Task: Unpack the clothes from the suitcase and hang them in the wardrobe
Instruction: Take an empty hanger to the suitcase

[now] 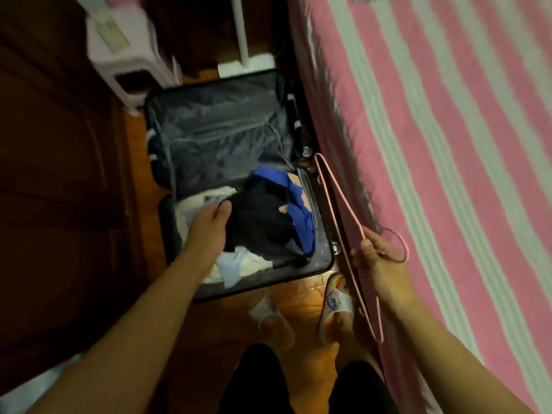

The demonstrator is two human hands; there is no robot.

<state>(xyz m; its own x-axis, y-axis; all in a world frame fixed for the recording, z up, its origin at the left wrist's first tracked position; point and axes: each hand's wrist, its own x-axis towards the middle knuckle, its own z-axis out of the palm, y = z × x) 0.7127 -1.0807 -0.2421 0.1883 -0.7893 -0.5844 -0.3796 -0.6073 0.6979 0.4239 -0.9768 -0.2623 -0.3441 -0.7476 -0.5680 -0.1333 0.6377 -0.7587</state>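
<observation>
Both hands work in parallel: left hand (209, 225) pinches the black garment (263, 225) inside the suitcase (322, 261) for lifting, while right hand (378, 264) grips the pink hanger (337, 204), ready for insertion.

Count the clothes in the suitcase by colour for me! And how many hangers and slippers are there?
Black clothes: 1, the black garment gripped by the left hand
Blue clothes: 1, the bright blue garment
Pale clothes: a jumbled cream and light-blue pile, pieces impossible to separate, counted as 1
Thin pink wire hangers: 1, in the right hand
Pale slippers: 2
Total: 6
</observation>
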